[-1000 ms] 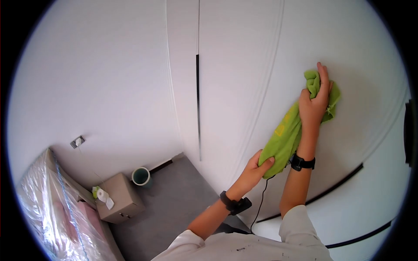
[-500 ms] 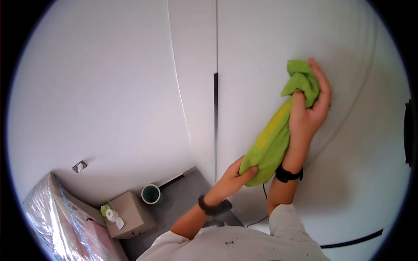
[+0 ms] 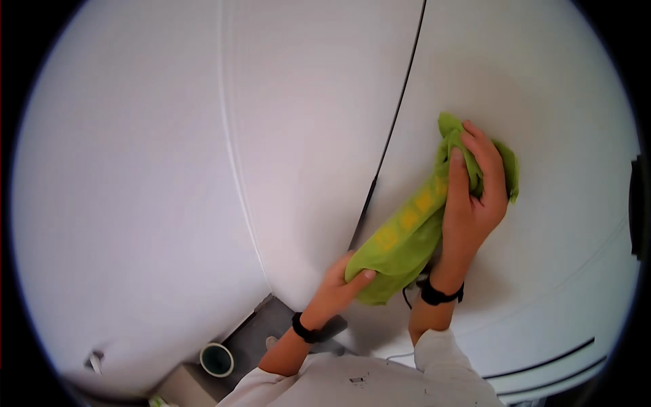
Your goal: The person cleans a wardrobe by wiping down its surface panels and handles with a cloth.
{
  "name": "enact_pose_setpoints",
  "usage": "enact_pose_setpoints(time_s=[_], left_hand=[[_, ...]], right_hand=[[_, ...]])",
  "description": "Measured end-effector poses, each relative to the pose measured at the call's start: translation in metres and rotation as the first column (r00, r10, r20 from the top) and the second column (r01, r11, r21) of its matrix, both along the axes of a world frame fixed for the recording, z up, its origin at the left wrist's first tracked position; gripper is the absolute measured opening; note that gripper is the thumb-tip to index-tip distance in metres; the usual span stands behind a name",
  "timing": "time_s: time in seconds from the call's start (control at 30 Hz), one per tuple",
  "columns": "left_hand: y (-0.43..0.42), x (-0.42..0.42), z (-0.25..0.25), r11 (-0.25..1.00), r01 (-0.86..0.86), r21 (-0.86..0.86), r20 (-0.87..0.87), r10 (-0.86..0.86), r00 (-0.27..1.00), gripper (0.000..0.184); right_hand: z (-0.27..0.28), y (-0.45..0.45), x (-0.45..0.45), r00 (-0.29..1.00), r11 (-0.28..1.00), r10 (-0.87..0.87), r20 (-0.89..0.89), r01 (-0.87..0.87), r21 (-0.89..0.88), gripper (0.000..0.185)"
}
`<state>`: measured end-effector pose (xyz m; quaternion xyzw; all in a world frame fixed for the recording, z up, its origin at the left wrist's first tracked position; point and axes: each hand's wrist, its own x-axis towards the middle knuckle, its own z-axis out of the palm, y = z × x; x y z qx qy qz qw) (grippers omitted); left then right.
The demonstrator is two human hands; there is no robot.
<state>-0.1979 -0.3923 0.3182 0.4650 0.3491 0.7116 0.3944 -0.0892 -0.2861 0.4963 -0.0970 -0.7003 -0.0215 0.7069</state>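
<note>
A green cloth [image 3: 400, 254] with yellow printing stretches at a slant between my two hands, in front of a white panel. My left hand [image 3: 337, 290] pinches its lower end, with the thumb on top. Higher up and to the right, my right hand [image 3: 480, 193] is closed round the bunched upper end, and folds of cloth stick out on both sides of its fingers. Black bands circle both wrists. Whatever lies behind the cloth is mostly hidden; a dark cable [image 3: 407, 298] shows just below it.
A black handle strip [image 3: 366, 207] runs along the panel seam, near my left hand. At the lower left, a round bin [image 3: 217, 359] stands on the grey floor [image 3: 271, 315] beside a beige cabinet [image 3: 183, 388]. A plug [image 3: 95, 363] sits in the wall.
The view has turned, so the bin and cabinet sit lower and farther left. The cloth is now bunched differently in my right hand, with a fold showing to its right.
</note>
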Motion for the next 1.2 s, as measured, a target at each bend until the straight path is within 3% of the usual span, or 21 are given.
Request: enact_pose_setpoints(time_s=[0.07, 0.2, 0.27, 0.3, 0.37, 0.47, 0.5, 0.6, 0.67, 0.77, 1.0, 1.03, 1.2], left_hand=[[0.012, -0.028, -0.002, 0.994, 0.11, 0.011, -0.122, -0.108, 0.987, 0.033], [0.034, -0.077, 0.007, 0.915, 0.399, -0.054, -0.167, -0.402, 0.9, 0.035], [0.042, -0.103, -0.003, 0.907, 0.421, 0.034, -0.34, -0.385, 0.858, 0.032], [0.05, -0.113, -0.008, 0.882, 0.471, 0.022, -0.332, -0.438, 0.835, 0.032], [0.061, -0.13, -0.02, 0.974, 0.187, 0.129, -0.401, -0.121, 0.908, 0.027], [0.069, -0.133, -0.017, 0.959, 0.276, 0.07, -0.245, -0.252, 0.936, 0.024], [0.079, -0.13, -0.035, 0.955, 0.238, 0.178, -0.302, -0.177, 0.937, 0.025], [0.091, -0.124, -0.045, 0.914, 0.338, 0.226, -0.353, -0.247, 0.903, 0.025], [0.093, -0.119, -0.041, 0.93, 0.328, 0.165, -0.23, -0.287, 0.93, 0.019], [0.101, -0.111, -0.03, 0.904, 0.412, 0.109, -0.19, -0.388, 0.902, 0.03], [0.109, -0.094, -0.02, 0.929, 0.325, 0.18, -0.255, -0.275, 0.927, 0.03], [0.108, -0.094, -0.021, 0.939, 0.274, 0.208, -0.295, -0.206, 0.933, 0.028], [0.108, -0.1, -0.016, 0.94, 0.291, 0.179, -0.349, -0.216, 0.912, 0.023]], right_hand=[[0.002, 0.002, -0.022, 0.992, 0.992, -0.127, 0.008, 0.127, -0.007, 0.024], [0.01, 0.004, -0.051, 0.943, 0.943, -0.332, -0.03, 0.332, -0.014, 0.023], [0.008, 0.001, -0.063, 0.924, 0.93, -0.367, 0.104, 0.364, 0.05, 0.025], [0.006, 0.004, -0.07, 0.912, 0.921, -0.386, 0.141, 0.374, 0.105, 0.026], [0.0, -0.001, -0.086, 0.863, 0.883, -0.47, 0.184, 0.462, 0.087, 0.025], [-0.004, -0.013, -0.097, 0.8, 0.827, -0.561, 0.213, 0.555, 0.094, 0.023], [-0.009, -0.018, -0.105, 0.787, 0.816, -0.571, 0.232, 0.576, 0.056, 0.022], [-0.026, -0.021, -0.113, 0.746, 0.772, -0.605, 0.28, 0.635, -0.026, 0.02], [-0.034, -0.023, -0.11, 0.715, 0.745, -0.624, 0.315, 0.666, -0.033, 0.021], [-0.028, -0.023, -0.107, 0.719, 0.729, -0.634, 0.284, 0.678, -0.091, 0.022], [-0.037, -0.02, -0.094, 0.725, 0.734, -0.638, 0.26, 0.674, -0.078, 0.022], [-0.043, -0.02, -0.092, 0.725, 0.733, -0.633, 0.27, 0.674, -0.092, 0.022], [-0.085, -0.025, -0.08, 0.73, 0.684, -0.666, 0.153, 0.679, -0.268, 0.021]])
